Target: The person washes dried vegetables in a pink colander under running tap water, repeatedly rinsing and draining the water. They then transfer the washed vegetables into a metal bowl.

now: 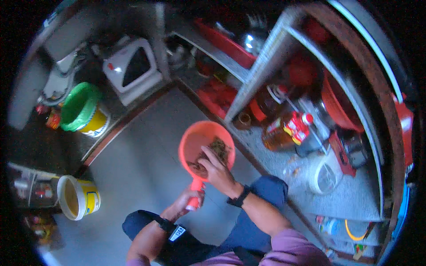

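An orange-red plastic dipper (187,139) with a short handle is held over the floor in front of me. My left hand (189,199) is closed around its handle. Inside the bowl lies a brown, crumbly material (219,149), heaped mostly to the right, with some at the bottom. My right hand (216,169) reaches into the bowl from the lower right, its fingers touching or just over the material. Whether the fingertips pinch any of it cannot be told. Both wrists wear dark bands.
At left stand a bucket with a green liner (80,103) and a white-and-yellow bucket (90,199). A white appliance (133,69) is at the upper left. Right, low shelves (296,199) hold an oil bottle (283,131), a clear-lidded container (324,176) and a red basin (339,103).
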`<state>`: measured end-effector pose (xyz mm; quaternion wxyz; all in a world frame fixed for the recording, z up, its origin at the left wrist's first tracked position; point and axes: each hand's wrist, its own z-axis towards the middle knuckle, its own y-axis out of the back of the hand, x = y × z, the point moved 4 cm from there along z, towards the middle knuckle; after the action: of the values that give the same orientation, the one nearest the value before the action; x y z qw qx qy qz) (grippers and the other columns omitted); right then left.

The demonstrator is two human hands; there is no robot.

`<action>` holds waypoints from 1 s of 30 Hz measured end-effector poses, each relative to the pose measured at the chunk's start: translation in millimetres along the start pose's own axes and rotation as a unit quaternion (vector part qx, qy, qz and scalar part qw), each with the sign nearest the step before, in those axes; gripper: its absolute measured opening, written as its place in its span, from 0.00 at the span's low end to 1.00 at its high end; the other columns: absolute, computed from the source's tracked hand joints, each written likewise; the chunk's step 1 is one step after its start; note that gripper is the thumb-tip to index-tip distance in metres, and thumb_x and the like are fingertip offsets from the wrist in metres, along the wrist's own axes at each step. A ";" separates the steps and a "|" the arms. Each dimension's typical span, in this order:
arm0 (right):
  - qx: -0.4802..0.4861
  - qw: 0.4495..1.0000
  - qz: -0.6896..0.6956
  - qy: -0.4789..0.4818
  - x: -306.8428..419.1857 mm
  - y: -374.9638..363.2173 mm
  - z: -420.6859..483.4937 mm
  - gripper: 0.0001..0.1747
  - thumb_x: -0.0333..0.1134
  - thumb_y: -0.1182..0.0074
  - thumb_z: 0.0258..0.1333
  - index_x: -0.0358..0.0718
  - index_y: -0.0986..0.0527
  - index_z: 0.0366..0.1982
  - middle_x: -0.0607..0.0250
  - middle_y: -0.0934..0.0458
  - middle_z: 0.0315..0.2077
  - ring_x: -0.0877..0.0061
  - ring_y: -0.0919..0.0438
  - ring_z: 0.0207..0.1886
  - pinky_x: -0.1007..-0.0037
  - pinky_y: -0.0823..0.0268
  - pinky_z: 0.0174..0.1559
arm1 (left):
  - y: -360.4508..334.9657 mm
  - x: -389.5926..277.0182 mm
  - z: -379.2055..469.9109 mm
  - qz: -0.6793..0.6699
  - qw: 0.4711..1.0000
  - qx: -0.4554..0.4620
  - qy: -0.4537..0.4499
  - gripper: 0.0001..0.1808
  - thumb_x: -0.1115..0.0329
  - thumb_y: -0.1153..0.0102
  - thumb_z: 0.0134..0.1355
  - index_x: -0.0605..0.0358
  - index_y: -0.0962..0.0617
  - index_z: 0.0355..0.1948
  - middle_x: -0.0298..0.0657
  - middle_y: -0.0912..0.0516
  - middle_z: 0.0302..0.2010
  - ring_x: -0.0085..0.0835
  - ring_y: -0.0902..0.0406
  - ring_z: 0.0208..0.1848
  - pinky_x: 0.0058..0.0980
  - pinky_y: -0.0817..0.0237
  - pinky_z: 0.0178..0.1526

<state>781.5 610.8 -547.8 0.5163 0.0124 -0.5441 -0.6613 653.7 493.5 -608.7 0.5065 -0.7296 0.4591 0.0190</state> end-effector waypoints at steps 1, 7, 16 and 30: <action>0.007 0.999 -0.046 0.014 0.6 1.6 -2.2 0.15 0.18 0.49 0.58 0.32 0.21 0.47 0.43 0.27 0.63 0.49 0.26 0.66 0.57 0.31 0.66 | -1.2 3.9 -1.7 -0.016 1.000 -0.017 0.020 0.22 0.73 0.42 0.58 0.57 0.30 0.54 0.37 0.25 0.26 0.28 0.24 0.23 0.24 0.33 0.24; 0.054 0.994 0.056 -0.071 -8.0 11.9 -13.6 0.19 0.20 0.47 0.56 0.34 0.22 0.50 0.43 0.31 0.67 0.48 0.24 0.63 0.54 0.27 0.60 | -13.5 2.2 -1.1 -0.040 0.998 -0.027 0.031 0.22 0.75 0.42 0.56 0.57 0.29 0.53 0.37 0.25 0.28 0.29 0.25 0.23 0.26 0.32 0.26; 0.013 0.996 -0.023 -0.085 -9.6 33.8 -11.8 0.17 0.20 0.45 0.57 0.36 0.19 0.49 0.47 0.25 0.62 0.51 0.26 0.65 0.56 0.30 0.65 | -22.8 12.3 13.0 -0.015 0.997 -0.017 0.069 0.21 0.74 0.42 0.59 0.57 0.28 0.54 0.37 0.24 0.29 0.28 0.24 0.25 0.25 0.31 0.28; -0.010 0.998 -0.030 -0.062 -17.7 36.2 -13.0 0.19 0.14 0.48 0.53 0.32 0.19 0.46 0.47 0.26 0.63 0.49 0.23 0.62 0.56 0.27 0.62 | -43.0 9.0 14.9 0.015 0.999 0.003 0.046 0.22 0.71 0.39 0.59 0.56 0.29 0.54 0.32 0.25 0.31 0.22 0.24 0.24 0.22 0.31 0.26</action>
<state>821.6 618.4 -536.2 0.4617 -0.0177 -0.5680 -0.6811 695.0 501.7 -589.4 0.4869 -0.7213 0.4926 -0.0083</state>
